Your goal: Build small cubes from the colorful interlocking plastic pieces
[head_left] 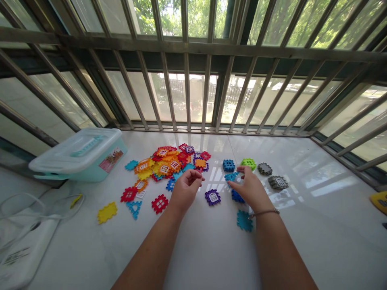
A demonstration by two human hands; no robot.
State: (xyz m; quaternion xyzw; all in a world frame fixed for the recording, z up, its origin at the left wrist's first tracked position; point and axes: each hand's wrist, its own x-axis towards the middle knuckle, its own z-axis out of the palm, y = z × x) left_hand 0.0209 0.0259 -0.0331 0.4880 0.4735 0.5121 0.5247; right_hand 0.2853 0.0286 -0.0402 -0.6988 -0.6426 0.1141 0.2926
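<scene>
Left hand (185, 189) curled, fingertips close together, no piece visible in them. Right hand (246, 187) fingers slightly spread, tips at a teal plastic tile (231, 176); pinch or not, can't tell. Purple window tile (213, 197) lies between the hands. Heap of multicolored snap-together tiles (169, 161) to the left, on white glossy surface (302, 225); lidded teal storage box (78, 155) beyond it.
</scene>
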